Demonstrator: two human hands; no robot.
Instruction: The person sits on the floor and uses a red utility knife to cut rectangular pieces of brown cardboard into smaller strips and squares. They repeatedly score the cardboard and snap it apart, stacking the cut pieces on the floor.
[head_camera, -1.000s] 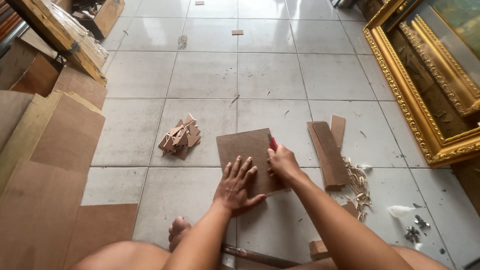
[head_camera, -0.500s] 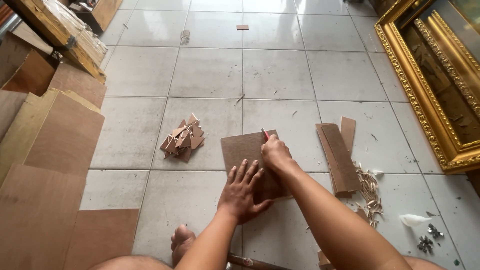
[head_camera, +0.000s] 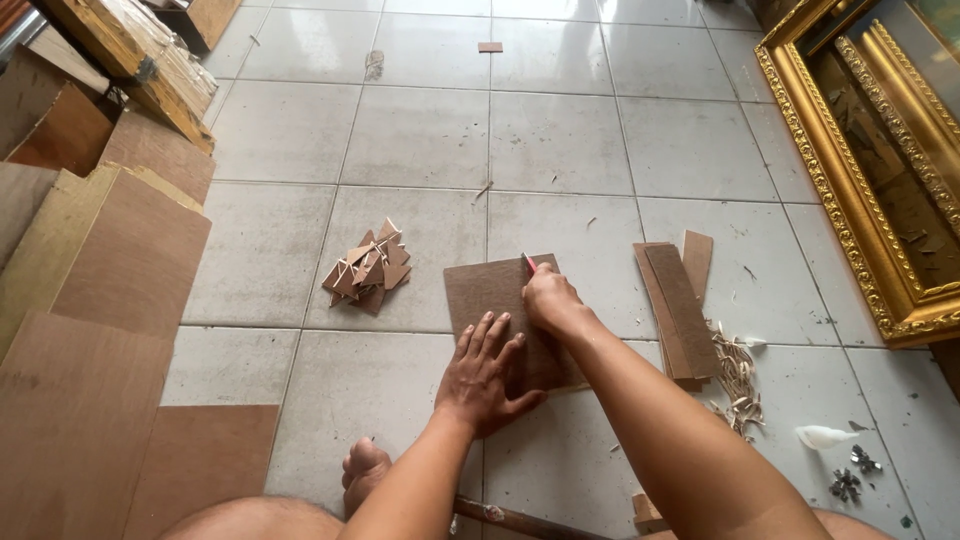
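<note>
Plywood sheet (head_camera: 495, 300) lies flat on the tiled floor (head_camera: 560, 140). The left hand (head_camera: 487, 372) presses on it, fingers spread, grasping nothing. The right hand (head_camera: 550, 298) is clenched around a red-tipped cutter (head_camera: 529, 263) at the sheet's far edge. Triangular wood offcuts (head_camera: 367, 268) lie heaped to the left, plywood strips (head_camera: 678, 300) to the right.

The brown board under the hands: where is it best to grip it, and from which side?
Probably the far left corner of the brown board, from its left edge. It lies flat on the tiled floor; the left hand presses the near part, and the right hand covers the right.
</note>
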